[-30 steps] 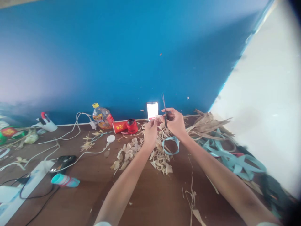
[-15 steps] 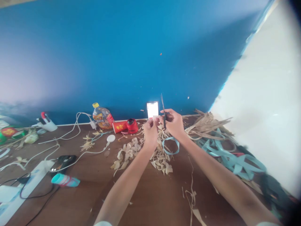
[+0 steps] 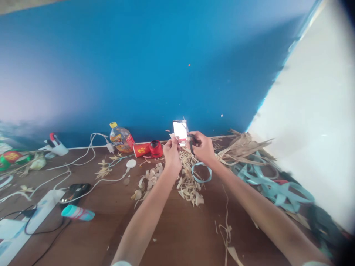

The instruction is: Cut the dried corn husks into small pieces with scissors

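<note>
My left hand (image 3: pixel 172 153) is raised over the brown table (image 3: pixel 180 229) and pinches a small pale piece of dried husk (image 3: pixel 174 136) between its fingertips. My right hand (image 3: pixel 202 147) is closed on a pair of dark scissors (image 3: pixel 188 133), whose blades point up and left toward that piece. Both hands hover above a heap of cut husk pieces (image 3: pixel 188 181). A lit phone (image 3: pixel 180 130) leans against the blue wall just behind the hands.
A bundle of dried husks (image 3: pixel 244 146) and pale blue straps (image 3: pixel 271 186) lie at the right. A blue strap loop (image 3: pixel 201 172) sits under my right wrist. A bottle (image 3: pixel 121 137), red cup (image 3: pixel 141 149), red tape roll (image 3: pixel 156 148), cables and a power strip (image 3: pixel 33 216) lie to the left.
Both hands have shifted a little left and toward the wall. The scissors have tilted from upright to leaning left, now in front of the phone.
</note>
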Available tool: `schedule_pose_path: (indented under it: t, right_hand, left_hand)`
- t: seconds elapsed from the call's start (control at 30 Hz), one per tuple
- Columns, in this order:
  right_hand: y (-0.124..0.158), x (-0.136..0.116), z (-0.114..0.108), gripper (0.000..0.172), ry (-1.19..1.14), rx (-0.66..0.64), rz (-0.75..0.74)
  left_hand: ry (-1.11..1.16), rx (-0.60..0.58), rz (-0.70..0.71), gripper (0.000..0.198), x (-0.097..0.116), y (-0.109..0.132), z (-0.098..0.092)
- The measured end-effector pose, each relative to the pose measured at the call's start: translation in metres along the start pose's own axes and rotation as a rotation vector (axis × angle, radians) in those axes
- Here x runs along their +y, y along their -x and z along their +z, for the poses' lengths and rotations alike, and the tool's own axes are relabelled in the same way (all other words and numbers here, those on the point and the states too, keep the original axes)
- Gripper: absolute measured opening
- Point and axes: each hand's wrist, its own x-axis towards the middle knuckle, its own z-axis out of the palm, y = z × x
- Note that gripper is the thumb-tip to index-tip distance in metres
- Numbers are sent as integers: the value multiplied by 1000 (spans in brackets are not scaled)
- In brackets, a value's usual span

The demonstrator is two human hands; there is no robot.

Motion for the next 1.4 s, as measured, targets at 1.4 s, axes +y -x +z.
schedule_pose_path:
  t: [1.4]
  right_hand:
    - [1,0,1,23,432,-241,-107]
  left_hand:
    - [-326,40,226,37,8,-3,-8]
